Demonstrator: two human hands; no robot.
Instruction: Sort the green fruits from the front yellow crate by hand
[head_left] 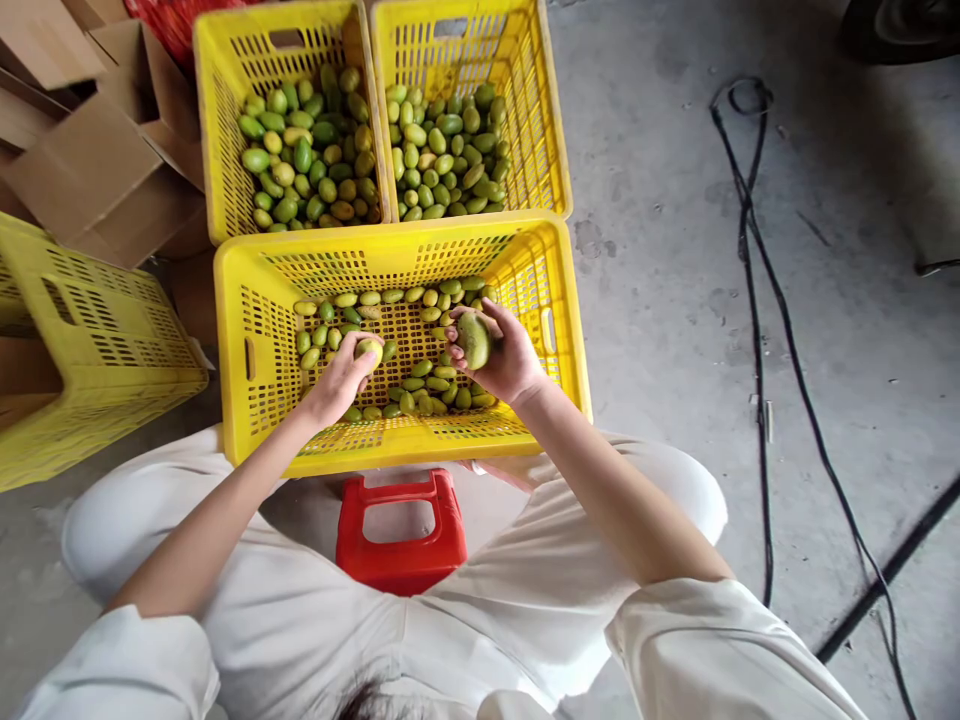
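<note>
Over the near yellow crate [409, 460], my left hand [341, 378] is closed around a yellowish-green mango [369, 350]. Held in my right hand [506, 350] is a larger, duller green mango [474, 340] with dark specks, its fingers curled beneath and behind it. Both hands are above the crate's slotted floor, a short distance apart. Loose green mangoes [439, 395] lie along the near side of that floor, and others [349, 300] line the far side and the left. Some fruit is hidden behind my hands.
Two yellow crates, left [214, 130] and right [555, 120], hold heaps of mangoes beyond the near one. Another yellow crate [97, 350] stands at left, below cardboard boxes [90, 170]. A red stool [401, 560] is between my legs. Black cables [795, 340] cross the concrete floor at right.
</note>
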